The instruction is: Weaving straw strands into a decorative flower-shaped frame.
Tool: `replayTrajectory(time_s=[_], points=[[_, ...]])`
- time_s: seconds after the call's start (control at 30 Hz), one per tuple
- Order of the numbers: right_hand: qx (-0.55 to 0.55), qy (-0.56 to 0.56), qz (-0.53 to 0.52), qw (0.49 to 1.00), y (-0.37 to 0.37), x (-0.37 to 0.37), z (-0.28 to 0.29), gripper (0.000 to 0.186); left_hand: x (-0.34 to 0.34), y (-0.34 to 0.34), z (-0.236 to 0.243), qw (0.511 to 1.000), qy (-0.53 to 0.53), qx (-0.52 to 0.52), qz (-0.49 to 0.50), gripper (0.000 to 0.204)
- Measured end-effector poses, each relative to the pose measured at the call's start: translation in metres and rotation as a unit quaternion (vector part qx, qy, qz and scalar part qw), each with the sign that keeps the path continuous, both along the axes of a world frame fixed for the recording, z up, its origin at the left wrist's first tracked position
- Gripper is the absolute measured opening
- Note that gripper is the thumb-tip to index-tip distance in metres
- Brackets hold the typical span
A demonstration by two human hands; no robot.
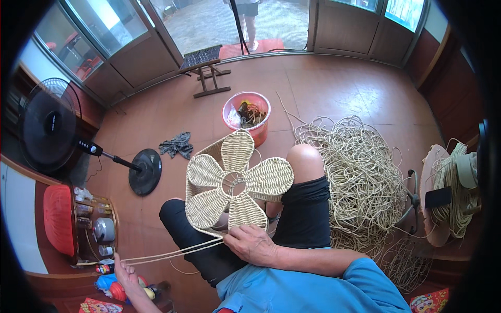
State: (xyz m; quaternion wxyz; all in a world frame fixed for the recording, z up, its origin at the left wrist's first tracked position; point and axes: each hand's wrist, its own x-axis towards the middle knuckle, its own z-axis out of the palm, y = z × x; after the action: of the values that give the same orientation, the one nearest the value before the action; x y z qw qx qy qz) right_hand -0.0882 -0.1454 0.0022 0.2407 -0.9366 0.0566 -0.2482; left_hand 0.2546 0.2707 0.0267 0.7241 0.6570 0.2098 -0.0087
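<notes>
Blue shirt [313, 287] spreads at six o'clock, below the flower weave [207, 209] between my knees. Toward eight, my left hand [127, 274] is closed round taut cord [172, 254]; my right hand [250, 244] curls at the weave's six-o'clock edge, how tightly I can't tell.
</notes>
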Motion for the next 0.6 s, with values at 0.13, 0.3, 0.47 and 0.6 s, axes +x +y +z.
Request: replayTrajectory(time_s=[0.13, 0.3, 0.47, 0.6], points=[[0.008, 0.012, 0.013, 1.000, -0.001, 0.000, -0.001, 0.012, 0.049, 0.076, -0.010, 0.997, -0.039, 0.060, -0.001, 0.056], [0.014, 0.002, -0.013, 1.000, -0.004, 0.002, 0.006, 0.015, 0.059, 0.045, 0.024, 0.977, -0.148, 0.150, 0.040, 0.025], [0.083, -0.009, -0.044, 0.996, -0.011, -0.003, 0.007, 0.017, -0.085, -0.135, 0.086, 0.876, -0.240, 0.277, -0.312, 0.033], [0.123, 0.044, -0.092, 0.987, -0.015, -0.007, 0.007, 0.015, -0.214, -0.249, 0.122, 0.668, -0.321, 0.038, -0.670, 0.049]])
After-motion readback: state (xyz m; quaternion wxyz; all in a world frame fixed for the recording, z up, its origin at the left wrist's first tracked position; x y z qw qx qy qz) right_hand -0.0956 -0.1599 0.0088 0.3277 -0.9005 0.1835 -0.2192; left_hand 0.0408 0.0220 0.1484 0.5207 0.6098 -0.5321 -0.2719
